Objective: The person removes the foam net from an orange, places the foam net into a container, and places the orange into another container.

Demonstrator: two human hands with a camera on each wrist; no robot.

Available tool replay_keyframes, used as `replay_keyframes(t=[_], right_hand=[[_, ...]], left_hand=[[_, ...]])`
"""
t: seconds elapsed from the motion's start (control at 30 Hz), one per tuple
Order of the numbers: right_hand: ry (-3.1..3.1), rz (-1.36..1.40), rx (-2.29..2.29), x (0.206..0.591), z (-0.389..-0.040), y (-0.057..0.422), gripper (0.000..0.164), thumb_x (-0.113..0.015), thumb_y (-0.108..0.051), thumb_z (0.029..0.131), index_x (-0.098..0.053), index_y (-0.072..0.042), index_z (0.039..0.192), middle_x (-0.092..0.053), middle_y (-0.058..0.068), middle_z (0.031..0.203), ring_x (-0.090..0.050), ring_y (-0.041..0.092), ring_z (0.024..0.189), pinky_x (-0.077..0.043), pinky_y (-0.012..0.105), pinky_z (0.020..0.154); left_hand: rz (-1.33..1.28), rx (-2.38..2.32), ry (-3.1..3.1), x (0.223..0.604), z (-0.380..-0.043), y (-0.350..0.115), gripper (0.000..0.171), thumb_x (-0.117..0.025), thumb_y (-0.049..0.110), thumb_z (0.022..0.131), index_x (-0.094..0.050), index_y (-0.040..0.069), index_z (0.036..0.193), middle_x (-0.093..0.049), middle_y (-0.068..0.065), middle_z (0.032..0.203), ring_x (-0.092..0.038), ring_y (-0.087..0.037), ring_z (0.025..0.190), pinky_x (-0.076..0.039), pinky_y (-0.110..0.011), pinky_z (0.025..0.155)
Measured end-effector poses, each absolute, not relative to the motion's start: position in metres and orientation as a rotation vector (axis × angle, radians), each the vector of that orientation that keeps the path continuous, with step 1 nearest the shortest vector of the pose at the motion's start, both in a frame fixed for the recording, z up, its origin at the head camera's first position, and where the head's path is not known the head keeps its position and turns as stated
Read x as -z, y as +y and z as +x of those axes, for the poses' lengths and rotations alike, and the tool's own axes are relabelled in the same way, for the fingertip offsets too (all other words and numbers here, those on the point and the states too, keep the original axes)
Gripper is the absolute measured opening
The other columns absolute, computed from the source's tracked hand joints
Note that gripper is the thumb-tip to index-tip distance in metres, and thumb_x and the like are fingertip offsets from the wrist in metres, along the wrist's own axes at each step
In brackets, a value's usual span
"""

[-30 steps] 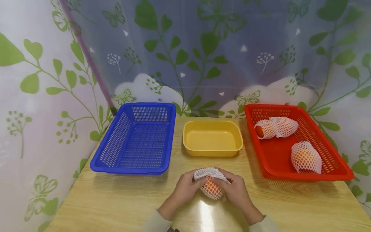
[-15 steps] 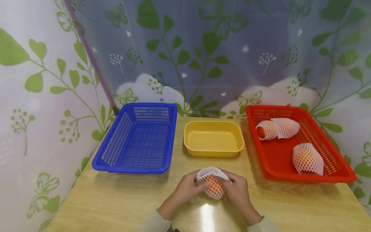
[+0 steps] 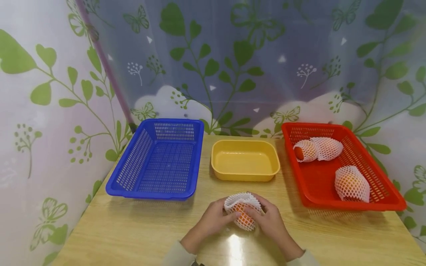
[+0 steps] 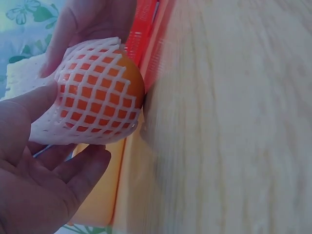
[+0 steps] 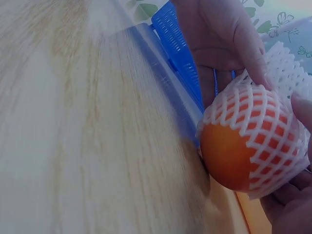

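Observation:
An orange (image 5: 226, 158) sits partly inside a white foam net sleeve (image 3: 243, 199) near the front middle of the table. My left hand (image 3: 213, 218) holds it from the left, thumb on the mesh and fingers beneath. From the right, my right hand (image 3: 270, 220) grips the same netted fruit, its thumb lying across the front of the net. Both wrist views show a bare, rounded end of the orange poking out of the sleeve, close over the table. Loose netting bunches at the opposite end, between the two hands.
Beyond the hands stands a yellow tray (image 3: 245, 177). A blue basket (image 3: 168, 162) is at the left. The red basket (image 3: 316, 181) on the right contains fruits in foam nets, including one netted fruit (image 3: 352, 183) near its front. A patterned curtain (image 3: 246, 66) hangs behind the wooden table (image 3: 133, 232).
My right thumb has shifted from the net's upper edge down onto its front. My left thumb has slid slightly lower along the netted orange. The baskets and tray stay put.

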State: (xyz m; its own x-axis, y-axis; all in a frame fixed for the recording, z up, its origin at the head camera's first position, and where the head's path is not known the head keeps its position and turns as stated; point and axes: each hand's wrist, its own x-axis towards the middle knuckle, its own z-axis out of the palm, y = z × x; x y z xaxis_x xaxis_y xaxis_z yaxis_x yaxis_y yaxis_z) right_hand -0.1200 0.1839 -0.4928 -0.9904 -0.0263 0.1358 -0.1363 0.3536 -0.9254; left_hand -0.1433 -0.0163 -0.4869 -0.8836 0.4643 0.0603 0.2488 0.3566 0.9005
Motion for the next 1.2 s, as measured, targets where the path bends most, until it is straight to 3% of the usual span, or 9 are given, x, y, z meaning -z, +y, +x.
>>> replay_keyframes(t=[0.2, 0.43, 0.63, 0.9, 1.2], right_hand=[[-2.558, 0.151, -1.756, 0.4940, -0.1216, 0.1851, 0.051, -0.076, -0.024, 0.085, -0.061, -0.009, 0.131, -0.062, 0.005, 0.130, -0.054, 0.021, 0.122, -0.044, 0.034, 0.100], [-2.551, 0.142, -1.800, 0.4918, -0.1206, 0.1862, 0.051, -0.076, -0.023, 0.085, -0.061, -0.010, 0.132, -0.060, 0.006, 0.133, -0.052, 0.021, 0.123, -0.044, 0.030, 0.099], [-2.537, 0.142, -1.804, 0.4934, -0.1216, 0.1864, 0.051, -0.077, -0.023, 0.084, -0.062, -0.009, 0.131, -0.060, 0.006, 0.132, -0.051, 0.021, 0.125, -0.043, 0.032, 0.102], [-2.505, 0.133, -1.844, 0.4938, -0.1230, 0.1871, 0.048, -0.076, -0.022, 0.085, -0.063, -0.009, 0.129, -0.063, 0.005, 0.127, -0.056, 0.017, 0.118, -0.046, 0.021, 0.093], [-2.516, 0.152, -1.775, 0.4936, -0.1224, 0.1870, 0.043, -0.074, -0.025, 0.087, -0.065, -0.010, 0.127, -0.064, 0.001, 0.128, -0.053, 0.019, 0.124, -0.043, 0.029, 0.102]], left_hand=[[0.695, -1.574, 2.434, 0.4894, -0.1444, -0.0189, 0.037, -0.069, 0.023, 0.091, -0.064, 0.005, 0.123, -0.069, -0.007, 0.115, -0.064, -0.019, 0.107, -0.050, -0.032, 0.096], [0.634, -1.623, 2.515, 0.4907, -0.1455, -0.0182, 0.022, -0.074, 0.023, 0.086, -0.075, 0.007, 0.102, -0.074, -0.004, 0.097, -0.069, -0.015, 0.090, -0.054, -0.026, 0.081], [0.577, -1.655, 2.592, 0.4884, -0.1461, -0.0169, 0.011, -0.077, 0.014, 0.083, -0.078, 0.007, 0.092, -0.075, -0.004, 0.088, -0.070, -0.013, 0.082, -0.055, -0.022, 0.074], [0.609, -1.676, 2.475, 0.4893, -0.1466, -0.0159, 0.036, -0.074, 0.026, 0.086, -0.068, 0.003, 0.114, -0.072, -0.008, 0.105, -0.067, -0.017, 0.093, -0.054, -0.024, 0.081], [0.602, -1.617, 2.431, 0.4893, -0.1460, -0.0153, 0.042, -0.074, 0.027, 0.086, -0.065, 0.004, 0.120, -0.071, -0.007, 0.108, -0.066, -0.014, 0.094, -0.053, -0.024, 0.083]])
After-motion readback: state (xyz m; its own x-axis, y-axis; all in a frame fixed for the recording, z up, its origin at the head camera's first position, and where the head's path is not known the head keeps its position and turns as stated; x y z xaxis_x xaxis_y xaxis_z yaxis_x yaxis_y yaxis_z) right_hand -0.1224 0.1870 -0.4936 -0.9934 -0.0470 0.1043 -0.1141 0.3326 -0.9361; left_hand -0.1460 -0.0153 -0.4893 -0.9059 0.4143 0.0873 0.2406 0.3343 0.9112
